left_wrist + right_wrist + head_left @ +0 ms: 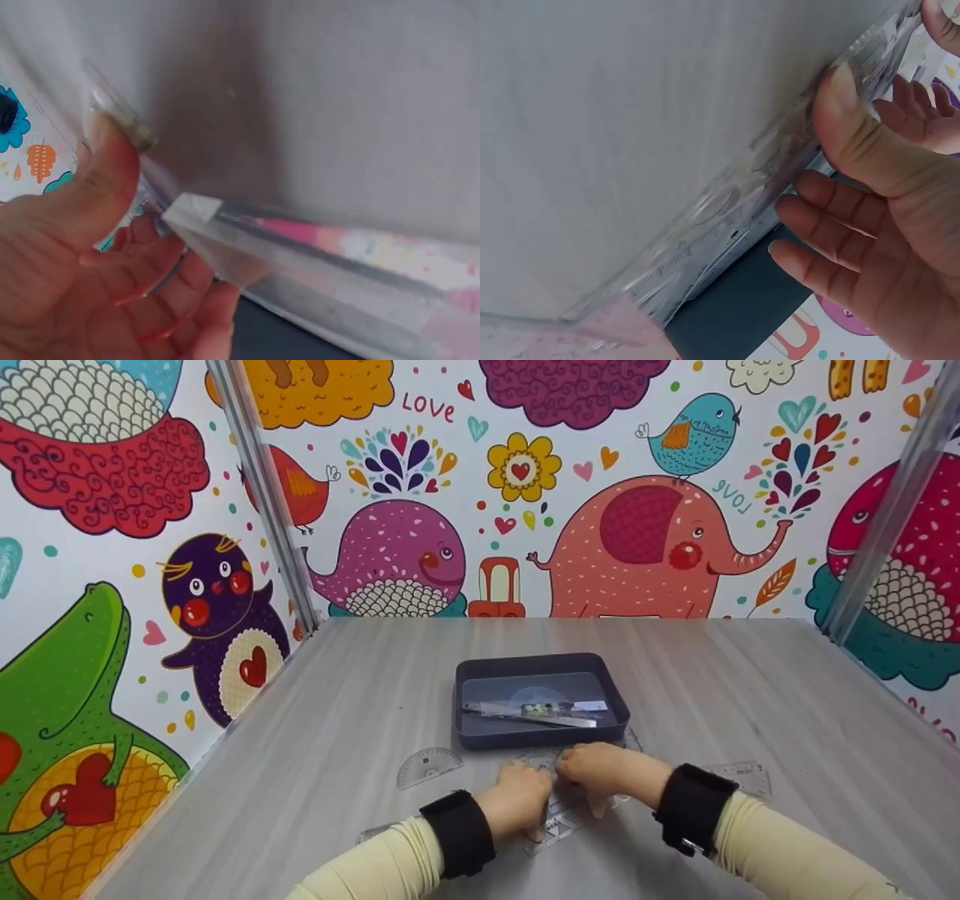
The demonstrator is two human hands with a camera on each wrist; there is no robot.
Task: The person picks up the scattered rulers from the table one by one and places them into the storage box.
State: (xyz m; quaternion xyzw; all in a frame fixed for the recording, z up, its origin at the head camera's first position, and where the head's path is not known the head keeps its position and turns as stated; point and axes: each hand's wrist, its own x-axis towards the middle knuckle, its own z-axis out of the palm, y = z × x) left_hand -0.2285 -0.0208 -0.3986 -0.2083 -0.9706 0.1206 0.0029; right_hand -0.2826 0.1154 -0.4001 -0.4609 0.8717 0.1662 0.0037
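Note:
In the head view both hands meet at a clear plastic ruler (553,831) with printed marks and cut-out shapes, just in front of a dark grey tray (466,739). My left hand (517,795) holds its left part, thumb pointing down. On the other side, my right hand (600,772) grips the ruler, thumb lowered and fingers over the far side. The right wrist view shows the clear ruler (716,206) edge-on, a round cut-out in it, between right thumb (847,120) and fingers. Much of the ruler is hidden by the hands.
Inside the tray lie a metal-looking ruler (574,721) and a small clear packet (536,709). A clear protractor (431,767) rests left of the tray. Another clear measuring piece (750,777) lies beyond the right wrist. A patterned wall (517,525) stands behind the table.

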